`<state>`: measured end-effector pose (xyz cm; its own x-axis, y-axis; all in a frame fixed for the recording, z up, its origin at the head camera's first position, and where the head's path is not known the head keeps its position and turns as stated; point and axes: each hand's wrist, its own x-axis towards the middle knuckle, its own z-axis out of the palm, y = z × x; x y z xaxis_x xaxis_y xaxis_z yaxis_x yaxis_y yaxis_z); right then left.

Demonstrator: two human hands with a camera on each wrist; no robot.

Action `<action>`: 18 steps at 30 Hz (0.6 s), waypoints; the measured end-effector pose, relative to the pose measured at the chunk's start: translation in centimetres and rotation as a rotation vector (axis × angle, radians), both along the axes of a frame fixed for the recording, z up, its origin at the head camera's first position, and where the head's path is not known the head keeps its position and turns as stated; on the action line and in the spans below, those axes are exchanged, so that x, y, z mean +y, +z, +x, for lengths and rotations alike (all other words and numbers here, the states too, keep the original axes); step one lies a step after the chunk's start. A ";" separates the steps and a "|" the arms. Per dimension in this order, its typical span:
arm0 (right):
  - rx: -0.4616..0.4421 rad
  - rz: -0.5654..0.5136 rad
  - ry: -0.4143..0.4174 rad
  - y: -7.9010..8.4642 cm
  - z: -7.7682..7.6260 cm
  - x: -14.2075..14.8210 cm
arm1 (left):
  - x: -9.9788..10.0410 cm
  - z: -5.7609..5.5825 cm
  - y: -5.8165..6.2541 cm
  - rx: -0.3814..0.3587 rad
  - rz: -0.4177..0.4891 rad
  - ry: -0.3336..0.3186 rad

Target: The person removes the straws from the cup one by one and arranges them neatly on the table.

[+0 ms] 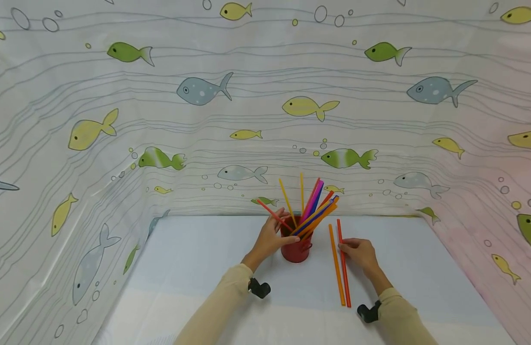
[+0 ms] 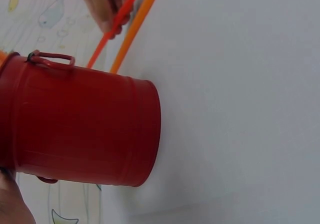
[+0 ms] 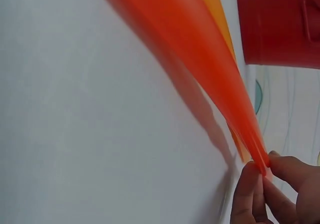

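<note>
A small red metal bucket [image 1: 296, 253] stands on the white table, holding several long straws [image 1: 310, 218] in yellow, orange, blue, pink and red. My left hand [image 1: 269, 235] grips the bucket near its rim, thumb across the front, some fingers hidden behind it. To the right, my right hand [image 1: 361, 253] pinches a red-orange straw [image 1: 344, 268] between thumb and fingertips. Close beside that straw lies an orange straw [image 1: 336, 268] on the table. In the right wrist view the fingertips [image 3: 275, 159] meet on the red-orange straw [image 3: 220, 79].
The white table [image 1: 291, 316] reaches forward to a wall covering [image 1: 265, 110] printed with fish and wavy lines, which also rises on both sides. A wire handle [image 2: 52, 59] is hinged on the bucket's side. Each wrist wears a small black camera [image 1: 260, 289].
</note>
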<state>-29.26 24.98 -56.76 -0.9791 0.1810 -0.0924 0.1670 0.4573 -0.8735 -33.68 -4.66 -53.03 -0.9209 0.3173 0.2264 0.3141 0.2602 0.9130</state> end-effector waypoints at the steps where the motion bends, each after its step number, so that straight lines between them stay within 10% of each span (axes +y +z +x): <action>1: 0.000 0.012 0.000 -0.1 -0.1 0.0 | 0.0 0.0 0.0 0.003 0.001 0.000; 18: 0.012 0.137 -0.014 -0.4 -0.7 -0.6 | 0.0 0.1 0.1 -0.002 0.004 -0.003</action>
<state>-30.01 24.35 -57.18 -0.9773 0.2050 -0.0538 0.1639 0.5704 -0.8048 -33.54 -4.63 -52.92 -0.9206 0.3190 0.2254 0.3127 0.2561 0.9147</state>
